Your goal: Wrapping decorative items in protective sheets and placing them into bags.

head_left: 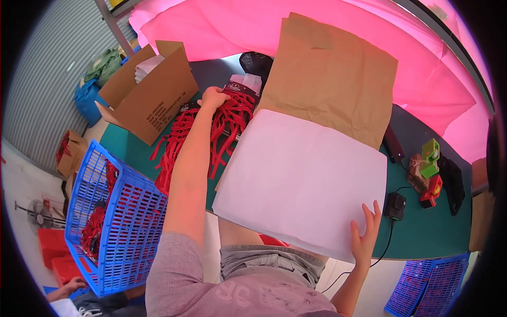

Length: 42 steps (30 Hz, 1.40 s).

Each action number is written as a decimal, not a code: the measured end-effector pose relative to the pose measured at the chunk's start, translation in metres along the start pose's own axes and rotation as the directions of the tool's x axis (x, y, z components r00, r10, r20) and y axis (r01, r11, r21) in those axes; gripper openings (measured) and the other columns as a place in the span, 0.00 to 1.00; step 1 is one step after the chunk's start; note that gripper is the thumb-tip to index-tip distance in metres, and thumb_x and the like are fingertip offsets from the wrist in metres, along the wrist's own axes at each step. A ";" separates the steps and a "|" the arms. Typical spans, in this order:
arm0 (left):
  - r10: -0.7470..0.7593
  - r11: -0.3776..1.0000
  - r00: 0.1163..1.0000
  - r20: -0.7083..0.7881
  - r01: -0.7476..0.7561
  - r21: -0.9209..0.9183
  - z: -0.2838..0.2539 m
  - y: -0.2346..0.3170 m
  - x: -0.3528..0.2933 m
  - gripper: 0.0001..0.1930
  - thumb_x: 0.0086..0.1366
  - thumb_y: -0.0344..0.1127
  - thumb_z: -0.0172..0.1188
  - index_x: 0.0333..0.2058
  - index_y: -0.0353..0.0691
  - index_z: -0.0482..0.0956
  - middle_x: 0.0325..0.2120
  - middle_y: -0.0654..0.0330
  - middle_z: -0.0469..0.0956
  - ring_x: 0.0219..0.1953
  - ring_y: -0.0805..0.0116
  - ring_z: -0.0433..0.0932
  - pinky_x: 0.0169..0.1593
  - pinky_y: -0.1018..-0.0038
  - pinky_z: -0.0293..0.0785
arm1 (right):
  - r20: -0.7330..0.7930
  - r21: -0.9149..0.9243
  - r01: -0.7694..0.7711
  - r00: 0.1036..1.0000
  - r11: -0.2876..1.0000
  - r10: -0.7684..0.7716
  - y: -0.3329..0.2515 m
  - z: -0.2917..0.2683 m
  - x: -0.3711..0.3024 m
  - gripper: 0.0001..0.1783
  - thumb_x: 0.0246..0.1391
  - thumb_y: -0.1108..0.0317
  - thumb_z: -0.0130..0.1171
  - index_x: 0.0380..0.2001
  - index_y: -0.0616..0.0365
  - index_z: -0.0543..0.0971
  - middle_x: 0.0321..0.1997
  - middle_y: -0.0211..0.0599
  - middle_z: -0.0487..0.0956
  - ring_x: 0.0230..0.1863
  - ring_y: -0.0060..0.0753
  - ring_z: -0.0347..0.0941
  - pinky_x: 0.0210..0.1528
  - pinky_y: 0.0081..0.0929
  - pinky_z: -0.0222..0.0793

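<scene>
Carton: an open cardboard carton (153, 108) stands tilted-looking on the green table (417, 238), white material showing inside.
Blue basket: the slatted basket (138, 211) beside the table holds red ribbons with dark pieces.
Floor carton: a smaller carton (75, 158) has something red in it.
Ribbons: carded red ribbon bundles (232, 113) lie between the carton and the white sheets (303, 174).
Left hand: the left hand (213, 98) bends over the bundles' card ends; whether it pinches one cannot be told.
Right hand: the right hand (365, 235), fingers spread, is at the sheets' near right corner.
Around: brown paper (327, 79) meets the sheets' far edge; green (430, 157) and red tape dispensers (432, 191) sit right.
Obscured: the left forearm covers some ribbons; the lower-right blue crate's (425, 288) contents are unclear.
</scene>
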<state>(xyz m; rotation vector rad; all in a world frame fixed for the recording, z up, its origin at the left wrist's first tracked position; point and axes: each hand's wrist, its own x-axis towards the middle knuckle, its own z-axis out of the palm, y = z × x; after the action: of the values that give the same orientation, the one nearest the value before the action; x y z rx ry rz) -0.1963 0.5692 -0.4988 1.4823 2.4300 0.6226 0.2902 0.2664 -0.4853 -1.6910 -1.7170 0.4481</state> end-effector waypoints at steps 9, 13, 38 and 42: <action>0.346 0.515 0.925 -0.157 -0.327 -0.792 -0.100 0.026 -0.039 0.18 0.52 0.18 0.56 0.44 0.35 0.76 0.38 0.57 0.81 0.36 0.70 0.78 0.42 0.80 0.71 | -0.023 0.136 0.110 0.994 0.985 -0.108 -0.008 -0.012 0.040 0.21 0.50 0.78 0.54 0.50 0.56 0.75 0.64 0.45 0.64 0.55 0.43 0.68 0.57 0.34 0.67; 0.464 0.222 0.833 -0.300 -0.437 -0.872 -0.181 0.051 -0.107 0.20 0.55 0.17 0.55 0.48 0.34 0.74 0.41 0.55 0.80 0.39 0.69 0.79 0.44 0.79 0.73 | 0.014 0.371 0.300 0.944 0.879 -0.329 -0.049 -0.004 0.095 0.19 0.47 0.80 0.53 0.46 0.61 0.76 0.53 0.42 0.73 0.46 0.37 0.71 0.49 0.27 0.68; 0.247 -0.183 0.925 -0.290 -0.250 -0.951 -0.148 0.114 -0.259 0.18 0.61 0.18 0.49 0.50 0.36 0.67 0.41 0.54 0.77 0.41 0.67 0.78 0.47 0.74 0.73 | -0.313 0.752 0.445 0.890 0.486 -0.330 -0.168 0.077 0.082 0.18 0.52 0.77 0.57 0.48 0.61 0.75 0.55 0.42 0.69 0.50 0.36 0.69 0.50 0.25 0.66; 0.250 -0.196 0.919 -0.305 -0.260 -0.945 -0.137 0.127 -0.269 0.17 0.61 0.18 0.50 0.48 0.36 0.67 0.41 0.55 0.76 0.41 0.70 0.77 0.48 0.76 0.71 | -0.414 0.822 0.450 0.893 0.349 -0.176 -0.177 0.104 0.068 0.23 0.51 0.78 0.58 0.53 0.60 0.72 0.58 0.44 0.67 0.51 0.38 0.69 0.52 0.25 0.66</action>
<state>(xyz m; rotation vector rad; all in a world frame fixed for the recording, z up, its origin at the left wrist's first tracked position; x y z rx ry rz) -0.0271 0.3494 -0.3258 1.0134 0.6702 1.9643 0.0941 0.3374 -0.4261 -0.5262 -1.1503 0.7578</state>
